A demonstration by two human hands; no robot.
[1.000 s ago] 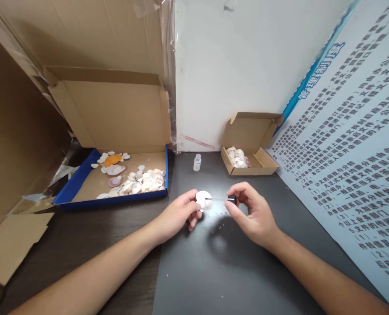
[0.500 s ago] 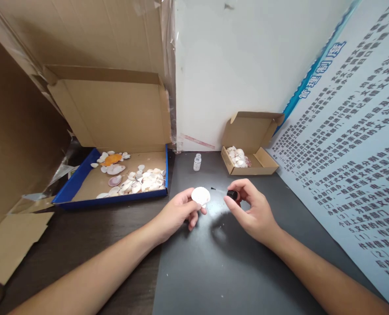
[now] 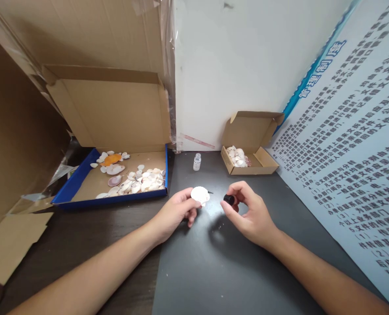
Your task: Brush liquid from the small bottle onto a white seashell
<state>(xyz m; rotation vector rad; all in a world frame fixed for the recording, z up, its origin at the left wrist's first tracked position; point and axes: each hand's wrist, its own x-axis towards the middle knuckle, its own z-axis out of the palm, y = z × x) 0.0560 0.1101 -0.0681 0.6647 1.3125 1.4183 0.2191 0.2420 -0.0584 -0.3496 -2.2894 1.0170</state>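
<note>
Brush point(image 3: 210, 193) has neared the round white shell point(image 3: 200, 195) my left hand point(image 3: 181, 209) pinches; my right hand point(image 3: 251, 213) grips the cap point(image 3: 229, 200).

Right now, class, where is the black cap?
In the head view, just right of centre, the black cap is in the right hand, to the right of the white shell.

Left, wide blue-walled cardboard box point(image 3: 92, 183), white shells point(image 3: 145, 180) inside; right, small brown cardboard box point(image 3: 255, 169). Between these 2, small clear bottle point(image 3: 197, 163); before it, round white shell point(image 3: 200, 195) left of cylindrical black cap point(image 3: 228, 200).
</note>
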